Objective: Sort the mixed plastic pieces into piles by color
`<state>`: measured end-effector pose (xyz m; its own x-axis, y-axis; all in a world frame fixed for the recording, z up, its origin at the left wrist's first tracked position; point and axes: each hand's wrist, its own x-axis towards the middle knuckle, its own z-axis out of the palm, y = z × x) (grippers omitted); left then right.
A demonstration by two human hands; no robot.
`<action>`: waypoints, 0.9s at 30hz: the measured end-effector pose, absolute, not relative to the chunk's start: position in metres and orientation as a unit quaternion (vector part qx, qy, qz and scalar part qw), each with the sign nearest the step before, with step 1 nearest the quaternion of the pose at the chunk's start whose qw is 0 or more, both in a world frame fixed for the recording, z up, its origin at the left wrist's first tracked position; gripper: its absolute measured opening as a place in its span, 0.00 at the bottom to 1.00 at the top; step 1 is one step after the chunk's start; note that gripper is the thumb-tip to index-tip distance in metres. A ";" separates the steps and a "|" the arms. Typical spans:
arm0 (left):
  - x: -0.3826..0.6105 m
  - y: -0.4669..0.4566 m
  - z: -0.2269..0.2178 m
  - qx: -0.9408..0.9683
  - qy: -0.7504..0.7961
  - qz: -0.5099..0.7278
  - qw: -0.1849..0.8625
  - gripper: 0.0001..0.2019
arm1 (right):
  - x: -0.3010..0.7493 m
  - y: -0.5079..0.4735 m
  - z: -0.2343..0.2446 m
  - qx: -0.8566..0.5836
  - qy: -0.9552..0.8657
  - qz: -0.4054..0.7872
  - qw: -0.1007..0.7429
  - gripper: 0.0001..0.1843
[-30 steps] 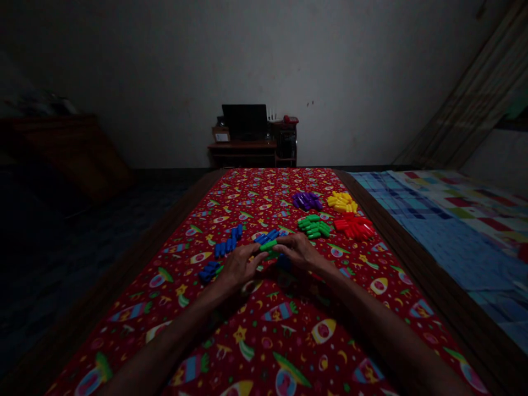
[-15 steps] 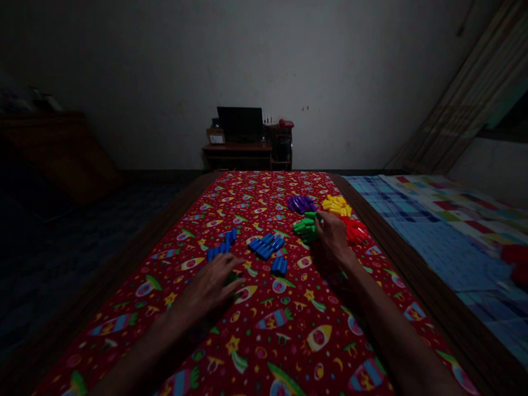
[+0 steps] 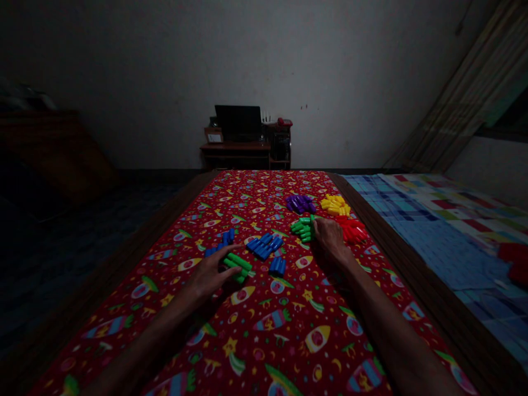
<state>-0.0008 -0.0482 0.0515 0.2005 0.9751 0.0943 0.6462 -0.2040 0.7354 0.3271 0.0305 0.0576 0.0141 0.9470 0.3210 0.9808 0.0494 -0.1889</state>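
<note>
My left hand (image 3: 209, 273) is low over the cloth, thumb and forefinger apart on either side of a few green plastic cylinders (image 3: 240, 262). The thumb seems to touch them; the other fingers are hidden. Beyond that hand lie some blue cylinders (image 3: 228, 236), partly covered by it. My right hand (image 3: 329, 235) is at the edge of a green pile (image 3: 302, 229), its fingertips pinched on one upright green cylinder (image 3: 312, 219). More blue cylinders lie side by side in a larger group (image 3: 264, 246) and a smaller group (image 3: 277, 267) between the hands.
Purple pieces (image 3: 301, 204), yellow pieces (image 3: 335, 205) and red pieces (image 3: 353, 229) lie in piles around the right hand. A red patterned cloth (image 3: 284, 324) covers the long table. At the far wall stands a desk with a monitor (image 3: 238, 123). Bedding (image 3: 416, 242) spreads to the right.
My left hand has shifted slightly, so the green cylinders beneath it now show between thumb and forefinger. My right hand has dipped a little and turned at the green pile.
</note>
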 end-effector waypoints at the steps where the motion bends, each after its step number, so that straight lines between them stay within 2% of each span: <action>1: 0.003 -0.046 0.053 0.711 0.559 0.302 0.302 0.29 | 0.323 0.028 0.061 -0.677 -0.708 -0.047 0.198 0.18; 4: 0.017 -0.038 0.054 0.693 0.543 0.341 0.329 0.27 | 0.300 0.015 0.071 -0.600 -0.756 -0.011 0.261 0.18; 6: 0.029 -0.031 0.052 0.693 0.526 0.364 0.332 0.26 | 0.278 0.001 0.073 -0.503 -0.809 0.068 0.297 0.18; 10: 0.051 -0.027 0.049 0.717 0.477 0.392 0.324 0.27 | 0.249 -0.018 0.068 -0.346 -0.863 0.195 0.312 0.15; 13: 0.043 -0.028 0.052 0.765 0.467 0.354 0.267 0.27 | 0.256 -0.011 0.066 -0.403 -0.838 0.175 0.322 0.13; 17: -0.003 -0.025 0.052 0.815 0.498 0.265 0.136 0.21 | 0.289 0.017 0.065 -0.537 -0.751 0.080 0.377 0.14; 21: -0.041 -0.025 0.047 0.824 0.529 0.152 0.133 0.18 | 0.315 0.039 0.053 -0.617 -0.695 0.007 0.368 0.15; 24: -0.035 -0.030 0.048 0.828 0.523 0.139 0.148 0.17 | 0.320 0.043 0.047 -0.629 -0.684 0.034 0.368 0.16; 27: -0.005 -0.033 0.055 0.821 0.508 0.228 0.127 0.20 | 0.312 0.038 0.051 -0.564 -0.727 0.122 0.371 0.17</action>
